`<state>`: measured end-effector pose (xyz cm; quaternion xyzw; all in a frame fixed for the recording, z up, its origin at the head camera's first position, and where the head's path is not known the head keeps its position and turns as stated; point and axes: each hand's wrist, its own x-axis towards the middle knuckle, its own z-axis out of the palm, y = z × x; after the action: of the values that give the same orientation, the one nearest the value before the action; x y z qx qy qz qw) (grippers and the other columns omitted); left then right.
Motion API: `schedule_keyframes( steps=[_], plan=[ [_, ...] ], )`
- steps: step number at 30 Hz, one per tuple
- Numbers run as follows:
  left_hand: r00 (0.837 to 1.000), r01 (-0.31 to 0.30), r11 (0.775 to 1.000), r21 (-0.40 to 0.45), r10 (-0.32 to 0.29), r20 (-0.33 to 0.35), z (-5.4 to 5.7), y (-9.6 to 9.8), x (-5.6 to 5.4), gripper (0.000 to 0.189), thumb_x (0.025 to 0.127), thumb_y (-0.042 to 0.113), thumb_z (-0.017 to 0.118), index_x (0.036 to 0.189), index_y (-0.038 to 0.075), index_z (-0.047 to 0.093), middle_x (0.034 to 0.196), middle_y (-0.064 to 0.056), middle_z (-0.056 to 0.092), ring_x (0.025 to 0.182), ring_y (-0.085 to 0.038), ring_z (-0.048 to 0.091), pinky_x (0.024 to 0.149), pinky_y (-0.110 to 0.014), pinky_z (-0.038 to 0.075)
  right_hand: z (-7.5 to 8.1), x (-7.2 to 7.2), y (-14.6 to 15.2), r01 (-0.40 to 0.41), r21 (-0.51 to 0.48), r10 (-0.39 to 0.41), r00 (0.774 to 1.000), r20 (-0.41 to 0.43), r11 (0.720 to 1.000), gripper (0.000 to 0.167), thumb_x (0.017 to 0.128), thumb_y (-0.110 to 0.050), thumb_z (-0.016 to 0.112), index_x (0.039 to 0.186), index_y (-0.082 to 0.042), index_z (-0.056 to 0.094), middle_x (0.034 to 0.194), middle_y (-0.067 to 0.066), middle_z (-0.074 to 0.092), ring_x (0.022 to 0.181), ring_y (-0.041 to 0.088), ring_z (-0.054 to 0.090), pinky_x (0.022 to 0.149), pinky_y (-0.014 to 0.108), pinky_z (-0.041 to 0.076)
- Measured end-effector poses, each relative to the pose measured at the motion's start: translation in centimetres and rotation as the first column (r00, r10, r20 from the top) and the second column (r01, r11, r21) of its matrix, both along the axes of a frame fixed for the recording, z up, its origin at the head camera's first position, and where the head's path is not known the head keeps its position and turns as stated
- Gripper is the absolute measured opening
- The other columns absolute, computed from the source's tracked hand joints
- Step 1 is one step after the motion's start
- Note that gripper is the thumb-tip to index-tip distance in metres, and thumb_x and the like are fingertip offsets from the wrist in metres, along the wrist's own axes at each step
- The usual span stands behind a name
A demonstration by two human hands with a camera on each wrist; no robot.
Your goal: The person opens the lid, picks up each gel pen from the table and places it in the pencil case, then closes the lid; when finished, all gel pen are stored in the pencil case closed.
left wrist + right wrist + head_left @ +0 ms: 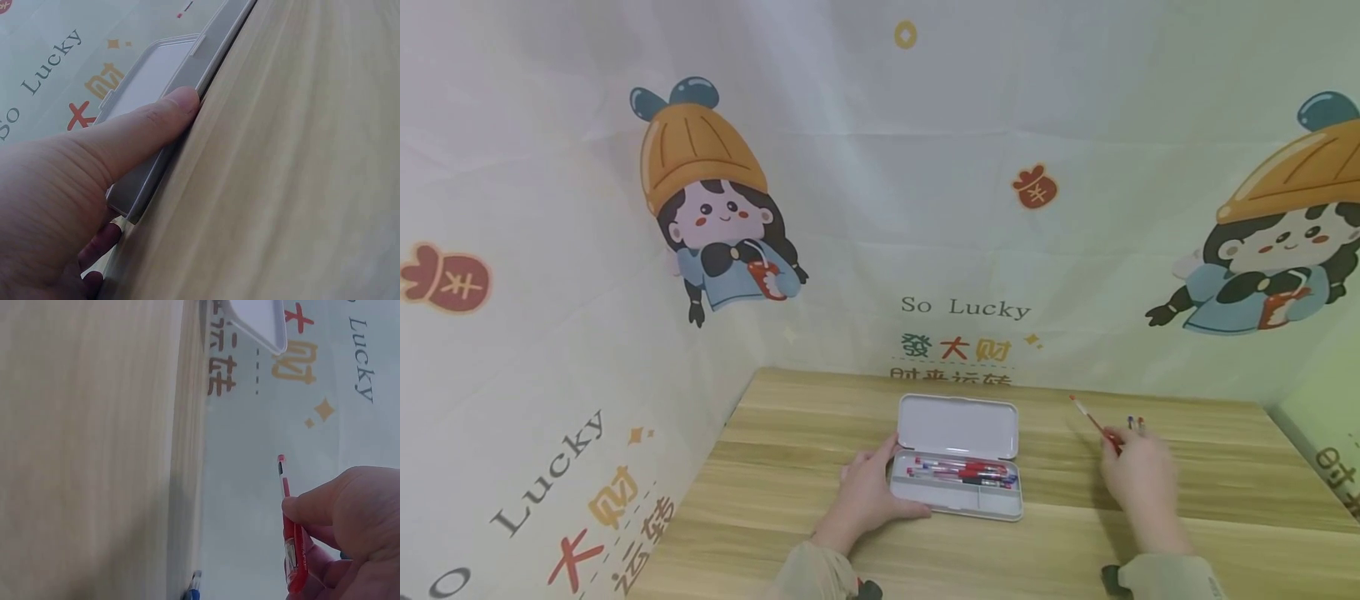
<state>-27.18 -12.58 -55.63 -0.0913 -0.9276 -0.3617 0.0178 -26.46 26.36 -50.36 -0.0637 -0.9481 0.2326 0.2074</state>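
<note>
An open grey pencil case [955, 511] lies on the wooden table, its lid [958, 423] raised toward the wall. Several pens [962, 472] with red, blue and black parts lie in its rear compartment. My left hand [871, 492] grips the case at its left end, thumb along the front side and fingers round the left side. In the left wrist view the thumb [181, 103] presses on the case wall. To the right of the case, my right hand [1142, 479] pinches a red pen [289, 534] above the table, its tip end pointing up and left.
More pens [1137, 423] lie on the table just beyond my right hand, one blue-ended and one red-ended. A printed cloth [850, 250] with cartoon figures and lettering hangs behind the table [1052, 542] and along its left side.
</note>
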Motion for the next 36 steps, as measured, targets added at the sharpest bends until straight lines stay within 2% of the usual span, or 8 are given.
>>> schedule_keyframes(
  steps=[3,7,12,14,18,25,32,36],
  plan=[
    [1.0,0.002,1.0,-0.001,-0.002,-0.001,-0.1,0.0,-0.1,0.14,0.056,0.057,0.107,0.171,0.013,0.04,0.159,-0.007,0.065,0.144,-0.039,0.052,0.117,-0.061,0.034,0.2,0.0,-0.6,-0.019,0.001,0.019,1.0,-0.007,1.0,0.028,0.103,-0.012,0.067,0.123,0.005,0.078,0.125,0.037,0.072,0.121,0.064,0.063,0.096,0.072,0.053],
    [1.0,0.007,1.0,-0.001,-0.007,-0.001,-0.2,-0.1,-0.3,0.139,0.057,0.057,0.107,0.171,0.013,0.04,0.158,-0.004,0.067,0.143,-0.038,0.053,0.115,-0.059,0.034,0.4,0.1,-1.5,-0.056,0.005,0.056,0.998,-0.027,0.998,0.027,0.103,-0.011,0.068,0.122,0.004,0.079,0.124,0.036,0.073,0.123,0.062,0.063,0.099,0.073,0.053],
    [1.0,0.008,1.0,0.009,-0.008,0.001,-0.3,-0.1,-0.3,0.139,0.057,0.057,0.106,0.171,0.013,0.039,0.158,-0.005,0.066,0.143,-0.039,0.052,0.117,-0.061,0.034,0.6,0.1,-2.7,-0.116,0.013,0.116,0.993,-0.036,0.993,0.026,0.103,-0.013,0.071,0.122,0.002,0.08,0.122,0.034,0.074,0.113,0.056,0.067,0.092,0.068,0.055],
    [1.0,0.008,1.0,0.013,-0.008,0.001,-0.2,-0.1,-0.3,0.14,0.057,0.057,0.107,0.171,0.013,0.039,0.159,-0.006,0.065,0.144,-0.04,0.052,0.119,-0.062,0.034,0.6,0.0,-3.2,-0.141,0.006,0.141,0.989,-0.037,0.99,0.025,0.103,-0.014,0.072,0.122,0.001,0.08,0.123,0.033,0.074,0.109,0.052,0.069,0.085,0.063,0.056],
    [1.0,0.006,1.0,0.017,-0.006,0.006,0.1,0.0,-0.4,0.141,0.056,0.056,0.107,0.172,0.013,0.038,0.161,-0.008,0.063,0.147,-0.041,0.05,0.122,-0.064,0.033,0.4,-0.2,-4.5,-0.195,-0.006,0.194,0.979,-0.065,0.981,0.022,0.101,-0.012,0.075,0.119,0.0,0.081,0.119,0.028,0.075,0.103,0.045,0.07,0.083,0.059,0.057],
    [1.0,-0.006,1.0,0.012,0.006,0.019,0.1,0.2,-0.2,0.142,0.055,0.057,0.107,0.172,0.015,0.038,0.161,-0.014,0.061,0.146,-0.04,0.05,0.12,-0.064,0.037,-0.2,-0.4,-6.3,-0.288,0.031,0.29,0.956,-0.054,0.957,0.019,0.096,-0.01,0.081,0.114,-0.004,0.084,0.108,0.018,0.077,0.093,0.034,0.069,0.08,0.053,0.058],
    [1.0,0.005,1.0,0.022,-0.006,0.023,0.1,0.3,0.0,0.141,0.056,0.056,0.107,0.172,0.016,0.038,0.161,-0.012,0.062,0.146,-0.04,0.05,0.12,-0.063,0.035,-0.6,-0.1,-7.3,-0.336,0.039,0.338,0.94,-0.046,0.941,0.019,0.094,-0.011,0.084,0.113,-0.007,0.085,0.11,0.014,0.079,0.093,0.03,0.071,0.08,0.05,0.059],
    [1.0,0.004,1.0,0.03,-0.005,0.022,0.2,0.0,0.0,0.141,0.056,0.054,0.107,0.172,0.014,0.038,0.161,-0.01,0.063,0.146,-0.041,0.05,0.119,-0.063,0.034,-0.6,-0.1,-8.3,-0.371,0.046,0.372,0.928,-0.026,0.928,0.019,0.094,-0.012,0.085,0.112,-0.009,0.085,0.112,0.014,0.08,0.1,0.032,0.073,0.087,0.055,0.06]
  ],
)
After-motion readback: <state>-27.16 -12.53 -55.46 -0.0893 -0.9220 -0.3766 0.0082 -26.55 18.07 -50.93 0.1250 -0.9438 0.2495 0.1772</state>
